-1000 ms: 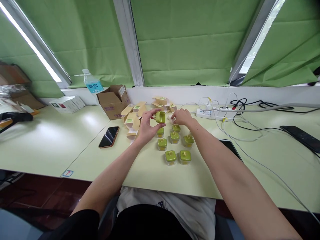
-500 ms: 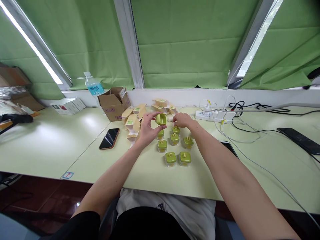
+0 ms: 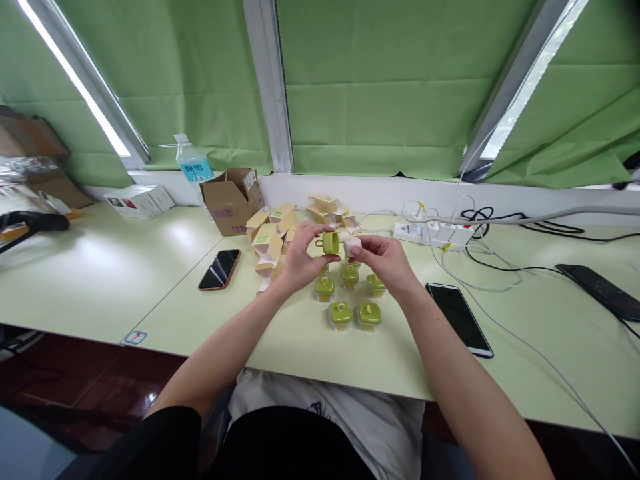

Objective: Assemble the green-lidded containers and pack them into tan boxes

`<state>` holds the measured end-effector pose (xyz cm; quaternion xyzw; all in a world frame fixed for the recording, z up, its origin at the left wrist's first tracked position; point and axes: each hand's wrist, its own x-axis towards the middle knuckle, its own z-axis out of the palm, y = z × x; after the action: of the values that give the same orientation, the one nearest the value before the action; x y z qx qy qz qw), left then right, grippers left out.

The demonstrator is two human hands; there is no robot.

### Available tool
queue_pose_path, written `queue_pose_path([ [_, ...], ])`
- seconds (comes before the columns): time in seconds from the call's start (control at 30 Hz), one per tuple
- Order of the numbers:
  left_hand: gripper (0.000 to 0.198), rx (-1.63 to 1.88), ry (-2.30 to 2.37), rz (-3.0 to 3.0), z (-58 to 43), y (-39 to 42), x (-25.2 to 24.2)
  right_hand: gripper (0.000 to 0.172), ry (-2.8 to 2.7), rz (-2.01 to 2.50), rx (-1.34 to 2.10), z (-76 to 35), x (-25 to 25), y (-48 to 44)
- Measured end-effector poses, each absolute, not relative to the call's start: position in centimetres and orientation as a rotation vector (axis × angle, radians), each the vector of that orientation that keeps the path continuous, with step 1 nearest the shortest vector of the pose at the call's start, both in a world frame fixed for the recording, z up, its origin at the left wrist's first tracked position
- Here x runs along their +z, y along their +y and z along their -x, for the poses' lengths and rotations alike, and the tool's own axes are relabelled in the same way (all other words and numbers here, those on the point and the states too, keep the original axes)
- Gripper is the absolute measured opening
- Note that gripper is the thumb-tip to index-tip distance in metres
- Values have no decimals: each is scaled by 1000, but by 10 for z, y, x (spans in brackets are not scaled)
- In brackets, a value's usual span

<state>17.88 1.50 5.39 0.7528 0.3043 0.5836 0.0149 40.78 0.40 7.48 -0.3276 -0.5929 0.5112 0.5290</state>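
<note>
My left hand (image 3: 300, 261) is closed on a small green lid (image 3: 331, 243), held tilted above the table. My right hand (image 3: 383, 262) pinches a small white round object (image 3: 351, 247) right beside the lid, the two nearly touching. Below both hands stand several small clear square jars with green lids (image 3: 340, 315) in a cluster on the pale green table (image 3: 310, 347). Some jars are partly hidden behind my hands.
Several small yellow cartons (image 3: 269, 240) and an open cardboard box (image 3: 231, 199) lie behind the jars. A phone (image 3: 219, 269) lies to the left, another phone (image 3: 459, 319) to the right. A power strip (image 3: 433, 232) with cables, a water bottle (image 3: 193, 165) and white boxes (image 3: 140, 201) sit farther back.
My right hand has come back from the far cartons with a white object and met the lid in my left hand. The view shifted slightly right.
</note>
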Motion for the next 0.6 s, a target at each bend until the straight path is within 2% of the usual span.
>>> queue_pose_path([
  [0.6, 48, 1541, 921, -2599, -179, 6, 61, 60, -1668, 862, 1075, -411, 83, -10],
])
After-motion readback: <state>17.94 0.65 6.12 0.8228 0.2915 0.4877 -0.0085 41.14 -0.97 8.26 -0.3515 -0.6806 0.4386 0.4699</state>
